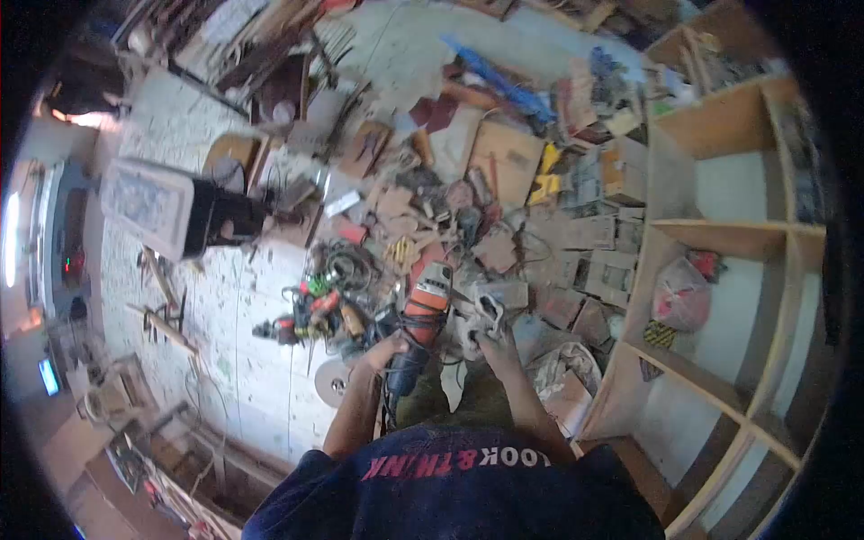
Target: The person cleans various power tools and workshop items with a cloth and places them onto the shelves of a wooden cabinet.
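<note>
My left hand (387, 349) is closed around the dark rear part of an orange power tool (428, 304), which looks like an angle grinder. Its black cord is wound around the body, and its grey head points away from me. Close beside it, my right hand (496, 347) grips a crumpled whitish cloth (479, 317); some fingers are hidden by the fabric. A pile of tools and cords (322, 306) lies just left of the grinder. Near my left forearm is a round disc (334, 383) with a centre hole.
Wooden shelving (718, 225) runs along the right, with a plastic bag (681, 293) in one compartment. Cardboard boxes (623, 171), a blue object (504, 81) and scattered scraps cover the floor ahead. A dark bin-like container (193, 211) stands at left.
</note>
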Available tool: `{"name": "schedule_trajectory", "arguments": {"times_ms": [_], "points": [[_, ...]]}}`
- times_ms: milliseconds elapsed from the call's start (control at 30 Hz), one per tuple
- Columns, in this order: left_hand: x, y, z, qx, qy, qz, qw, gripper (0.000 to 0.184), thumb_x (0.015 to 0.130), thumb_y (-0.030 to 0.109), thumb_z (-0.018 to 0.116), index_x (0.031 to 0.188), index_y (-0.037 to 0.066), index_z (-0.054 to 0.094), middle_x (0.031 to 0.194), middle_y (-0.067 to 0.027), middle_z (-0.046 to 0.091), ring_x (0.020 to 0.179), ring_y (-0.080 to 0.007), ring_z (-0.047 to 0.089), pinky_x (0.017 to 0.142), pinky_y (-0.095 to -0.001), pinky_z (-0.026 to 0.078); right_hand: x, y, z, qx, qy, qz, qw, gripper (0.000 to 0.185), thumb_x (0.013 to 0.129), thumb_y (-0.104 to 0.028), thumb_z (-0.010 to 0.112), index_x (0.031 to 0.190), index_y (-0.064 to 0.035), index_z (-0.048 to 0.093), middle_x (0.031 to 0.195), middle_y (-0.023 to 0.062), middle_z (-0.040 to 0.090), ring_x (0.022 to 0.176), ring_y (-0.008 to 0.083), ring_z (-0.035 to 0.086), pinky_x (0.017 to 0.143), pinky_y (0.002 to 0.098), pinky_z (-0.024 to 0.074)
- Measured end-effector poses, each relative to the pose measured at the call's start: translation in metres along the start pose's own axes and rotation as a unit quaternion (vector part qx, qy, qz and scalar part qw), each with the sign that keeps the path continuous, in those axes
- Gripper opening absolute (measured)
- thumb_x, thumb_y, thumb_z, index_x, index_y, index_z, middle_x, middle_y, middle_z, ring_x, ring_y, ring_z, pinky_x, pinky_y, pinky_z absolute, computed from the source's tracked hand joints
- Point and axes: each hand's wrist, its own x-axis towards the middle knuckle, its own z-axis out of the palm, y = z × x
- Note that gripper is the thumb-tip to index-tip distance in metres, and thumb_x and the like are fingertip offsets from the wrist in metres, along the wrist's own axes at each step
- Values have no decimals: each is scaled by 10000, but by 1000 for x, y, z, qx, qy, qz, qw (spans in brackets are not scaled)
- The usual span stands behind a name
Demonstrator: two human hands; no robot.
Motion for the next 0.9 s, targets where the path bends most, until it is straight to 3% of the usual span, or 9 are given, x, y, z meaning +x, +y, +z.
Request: {"name": "schedule_trajectory", "arguments": {"times_ms": [33,133,233,367,433,500,600,733,900], "points": [[-2,11,26,49,-58,31,997,655,681,331,771,1204,17,532,1022,-79,651,881,-183,642,805,-333,518,-1,1,-7,24,13,78,997,219,908,-37,529,1126,-31,558,941,79,611,756,94,575,516,197,416],[-18,61,107,166,-135,76,974,707,631,288,782,1223,-8,534,1045,-103,656,903,-203,648,839,-333,512,-8,-18,-27,293,-180,-94,934,186,981,-161,443,1097,-61,549,864,34,585,725,108,564,537,246,422],[-31,98,181,267,-141,145,942,715,611,267,778,1222,-21,544,1085,-105,654,979,-212,634,898,-344,489,25,2,-70,277,-76,-103,952,189,1003,-235,436,1116,-104,510,843,24,572,765,152,589,665,280,484],[-24,124,228,378,-155,142,902,843,583,375,848,1264,3,517,1133,-85,637,1046,-185,598,928,-349,466,-24,-74,-91,19,6,-341,940,314,1006,-299,431,1256,-112,456,1008,28,579,880,147,597,731,296,505],[-40,136,275,442,-179,141,868,866,587,449,852,1258,12,525,1131,-69,640,1018,-184,606,929,-350,466,-61,-120,-97,62,55,-365,927,245,966,-287,500,1150,-126,483,849,-21,564,730,113,561,641,248,466],[-68,141,326,473,-158,191,845,806,568,451,856,1196,25,584,1054,-72,675,939,-207,641,889,-348,480,-70,-140,-111,83,83,-382,917,215,946,-282,534,1097,-133,496,769,-45,556,654,96,544,596,224,446],[-68,143,342,704,10,287,650,712,505,433,868,1060,37,662,906,-132,693,880,-268,660,818,-368,483,-71,-136,-132,230,-53,-245,940,323,885,-115,572,1197,-41,527,972,19,599,857,116,595,749,264,486],[-70,138,353,732,45,326,596,545,548,328,863,942,-2,679,876,-183,681,830,-278,679,751,-339,504,-113,-170,-105,283,73,-334,896,479,856,-59,566,1321,-15,459,1214,89,569,1063,185,583,877,303,479],[-67,133,314,548,165,538,619,189,736,128,744,888,27,695,788,-150,652,706,-251,646,686,-335,500,-87,-178,-134,333,86,-395,852,569,856,-101,577,1383,-18,378,1302,90,501,1141,175,525,958,315,431]]}}
